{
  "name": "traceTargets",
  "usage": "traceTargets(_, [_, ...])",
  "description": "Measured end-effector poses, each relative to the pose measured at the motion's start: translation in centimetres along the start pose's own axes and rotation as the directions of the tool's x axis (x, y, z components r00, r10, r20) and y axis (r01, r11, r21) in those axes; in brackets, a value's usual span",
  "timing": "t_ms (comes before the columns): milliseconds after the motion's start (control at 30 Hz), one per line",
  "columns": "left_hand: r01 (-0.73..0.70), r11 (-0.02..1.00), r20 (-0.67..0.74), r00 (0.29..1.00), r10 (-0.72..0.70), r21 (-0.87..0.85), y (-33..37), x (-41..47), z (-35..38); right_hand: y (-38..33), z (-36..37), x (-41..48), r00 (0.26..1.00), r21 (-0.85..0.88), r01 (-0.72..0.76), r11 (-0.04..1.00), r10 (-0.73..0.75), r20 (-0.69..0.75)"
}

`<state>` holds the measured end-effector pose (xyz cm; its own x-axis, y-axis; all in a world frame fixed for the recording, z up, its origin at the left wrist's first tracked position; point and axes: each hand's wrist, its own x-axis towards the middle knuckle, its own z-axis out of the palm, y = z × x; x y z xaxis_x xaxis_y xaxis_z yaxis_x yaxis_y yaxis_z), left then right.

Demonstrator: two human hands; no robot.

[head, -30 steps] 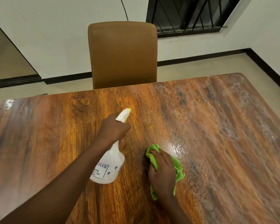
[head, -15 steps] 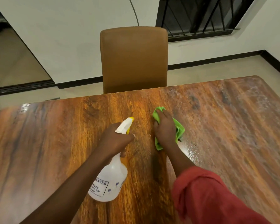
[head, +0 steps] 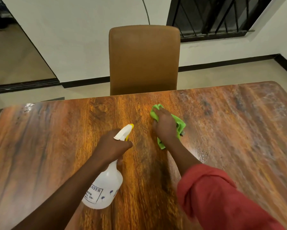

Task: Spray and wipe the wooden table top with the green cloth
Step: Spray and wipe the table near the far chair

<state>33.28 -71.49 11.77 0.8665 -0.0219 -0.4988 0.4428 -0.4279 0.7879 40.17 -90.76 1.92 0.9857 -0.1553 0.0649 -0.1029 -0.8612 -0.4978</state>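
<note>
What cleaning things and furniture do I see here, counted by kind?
spray bottle: 1
green cloth: 1
wooden table: 1
chair: 1
Total: 4

Right hand (head: 164,128) with green cloth (head: 179,126) slid from table's near side toward chair (head: 144,60); now close in front of chair, slightly right of its middle. Wet droplet patch (head: 202,155) left behind, farther from chair than hand. Red sleeve (head: 214,193) come into view.
</note>
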Motion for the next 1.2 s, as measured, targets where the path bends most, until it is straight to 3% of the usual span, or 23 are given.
traceTargets(133, [-0.011,1.0,0.007,1.0,0.011,-0.003,0.8,0.5,0.0,-2.3,1.9,-2.4,0.962,0.053,0.253,0.966,-0.257,0.095])
traceTargets(200, [-0.015,1.0,0.02,1.0,0.015,0.0,1.1,0.6,0.1,-0.6,1.4,-1.5,0.973,0.029,0.223,0.974,-0.225,0.058])
traceTargets(333, [-0.017,1.0,0.021,1.0,0.017,-0.004,1.3,1.1,-0.3,2.1,-0.1,2.3,0.997,-0.031,-0.018,0.999,0.016,-0.076])
traceTargets(400, [-0.015,1.0,0.015,1.0,0.015,-0.002,1.4,1.7,-0.5,1.4,0.0,2.8,0.995,-0.064,-0.043,0.997,0.037,-0.098])
traceTargets(600, [-0.01,1.0,0.003,1.0,0.01,0.001,1.7,2.3,0.1,0.3,0.4,2.2,0.964,-0.088,0.239,0.967,-0.225,0.143])
traceTargets(733, [-0.001,1.0,0.025,1.0,0.001,-0.017,1.0,1.6,0.3,3.2,-0.8,6.1,0.999,-0.092,-0.017,0.996,0.012,-0.049])
traceTargets(833, [-0.008,1.0,0.028,1.0,0.008,0.008,0.1,1.2,-0.1,2.0,-0.1,8.9,0.995,-0.105,-0.051,0.993,0.042,-0.087])
traceTargets(933, [0.014,1.0,0.031,0.999,-0.015,0.005,-0.3,0.9,-0.5,-0.9,1.4,10.0,0.998,-0.08,0.018,0.997,-0.023,-0.054])
traceTargets(1133, [0.025,1.0,0.017,1.0,-0.025,-0.002,0.0,0.8,-0.4,-4.9,4.3,4.7,0.947,-0.017,0.316,0.949,-0.314,0.068])
traceTargets(1200, [0.031,0.999,0.026,0.999,-0.029,-0.043,0.1,0.7,-0.6,-2.5,2.9,5.0,0.961,-0.01,0.272,0.962,-0.271,0.044])
